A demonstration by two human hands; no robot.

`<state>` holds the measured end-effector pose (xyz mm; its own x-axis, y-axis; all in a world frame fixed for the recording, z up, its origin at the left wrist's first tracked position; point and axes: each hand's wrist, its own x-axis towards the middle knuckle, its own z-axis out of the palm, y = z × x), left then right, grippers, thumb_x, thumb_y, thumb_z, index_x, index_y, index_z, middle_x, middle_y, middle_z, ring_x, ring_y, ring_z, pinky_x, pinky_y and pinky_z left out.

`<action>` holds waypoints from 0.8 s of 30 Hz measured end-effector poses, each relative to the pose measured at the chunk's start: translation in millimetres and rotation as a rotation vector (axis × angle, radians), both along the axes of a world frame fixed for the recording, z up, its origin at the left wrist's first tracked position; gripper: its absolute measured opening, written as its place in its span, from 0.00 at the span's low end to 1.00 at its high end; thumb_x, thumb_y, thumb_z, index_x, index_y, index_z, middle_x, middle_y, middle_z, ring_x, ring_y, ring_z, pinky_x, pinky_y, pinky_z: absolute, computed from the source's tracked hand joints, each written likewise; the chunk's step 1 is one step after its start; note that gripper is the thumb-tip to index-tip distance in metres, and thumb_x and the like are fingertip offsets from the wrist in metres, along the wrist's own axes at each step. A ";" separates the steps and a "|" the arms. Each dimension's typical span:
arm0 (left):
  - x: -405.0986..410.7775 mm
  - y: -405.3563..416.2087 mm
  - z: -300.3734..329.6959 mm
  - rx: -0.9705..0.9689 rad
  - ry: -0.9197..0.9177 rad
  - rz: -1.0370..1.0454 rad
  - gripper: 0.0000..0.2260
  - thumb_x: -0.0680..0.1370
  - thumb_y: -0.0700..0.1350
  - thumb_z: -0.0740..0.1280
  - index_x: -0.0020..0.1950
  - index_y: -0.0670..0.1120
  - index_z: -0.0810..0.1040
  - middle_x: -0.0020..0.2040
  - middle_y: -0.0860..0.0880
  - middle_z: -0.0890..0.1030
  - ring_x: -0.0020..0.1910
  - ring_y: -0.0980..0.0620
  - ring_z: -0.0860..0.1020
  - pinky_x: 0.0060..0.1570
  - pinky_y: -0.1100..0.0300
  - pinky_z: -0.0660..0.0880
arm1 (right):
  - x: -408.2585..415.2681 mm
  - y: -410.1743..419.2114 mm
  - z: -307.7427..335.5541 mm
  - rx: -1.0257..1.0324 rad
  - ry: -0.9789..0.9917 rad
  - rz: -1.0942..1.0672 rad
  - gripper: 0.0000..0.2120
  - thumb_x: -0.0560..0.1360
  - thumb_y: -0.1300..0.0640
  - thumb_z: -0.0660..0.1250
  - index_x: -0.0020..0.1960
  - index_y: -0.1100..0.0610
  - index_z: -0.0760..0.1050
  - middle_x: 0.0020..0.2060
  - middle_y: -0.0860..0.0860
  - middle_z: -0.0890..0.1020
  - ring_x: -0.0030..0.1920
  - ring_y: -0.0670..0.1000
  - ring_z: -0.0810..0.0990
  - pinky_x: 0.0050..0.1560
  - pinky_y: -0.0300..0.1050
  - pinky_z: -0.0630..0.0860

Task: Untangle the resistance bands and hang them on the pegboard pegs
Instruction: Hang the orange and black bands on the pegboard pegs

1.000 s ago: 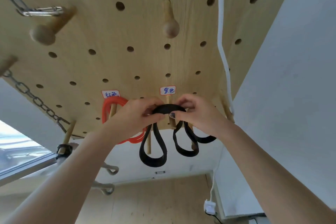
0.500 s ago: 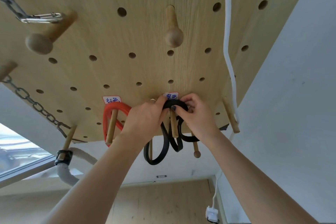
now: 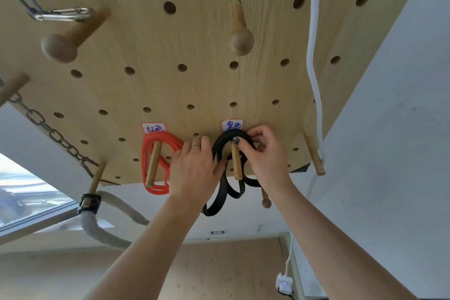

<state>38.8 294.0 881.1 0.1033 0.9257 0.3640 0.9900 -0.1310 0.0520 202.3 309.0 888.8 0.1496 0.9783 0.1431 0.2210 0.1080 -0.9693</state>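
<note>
Nearly done: red bands [image 3: 158,165] hung on left peg [image 3: 153,164], black bands [image 3: 225,153] looped over labelled peg [image 3: 236,163], left hand [image 3: 194,173] fingers pressing loops, right hand [image 3: 265,158] pinching top, only release left, probably.

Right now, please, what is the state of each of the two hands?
Left hand: fingers straight, resting against the flat black rubber resistance band.
Right hand: pinches the same band's top loop over the wooden peg.

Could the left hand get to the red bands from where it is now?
Probably yes: the left hand rests right beside the red bands on their peg, and nothing lies between them.
</note>
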 end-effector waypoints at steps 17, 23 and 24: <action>14.6 -11.3 8.1 -0.975 -1.258 -0.170 0.08 0.84 0.43 0.64 0.62 0.44 0.75 0.53 0.42 0.82 0.41 0.48 0.84 0.47 0.57 0.83 | 4.7 8.2 -1.3 -0.036 0.057 0.030 0.09 0.75 0.50 0.76 0.47 0.52 0.76 0.44 0.48 0.85 0.47 0.44 0.83 0.45 0.34 0.76; 15.1 3.1 0.1 -0.743 -0.869 -0.042 0.07 0.83 0.46 0.64 0.60 0.45 0.74 0.45 0.43 0.85 0.39 0.50 0.85 0.46 0.53 0.84 | 4.6 6.1 -3.7 -0.007 0.011 0.052 0.10 0.76 0.52 0.75 0.49 0.53 0.76 0.46 0.47 0.84 0.48 0.44 0.83 0.47 0.36 0.79; 12.0 4.4 1.8 -0.736 -0.818 -0.048 0.05 0.82 0.48 0.65 0.55 0.48 0.74 0.41 0.44 0.84 0.35 0.52 0.84 0.42 0.55 0.84 | 4.4 6.2 -3.4 0.001 0.015 0.056 0.09 0.76 0.52 0.75 0.48 0.53 0.76 0.45 0.48 0.84 0.48 0.45 0.83 0.46 0.35 0.78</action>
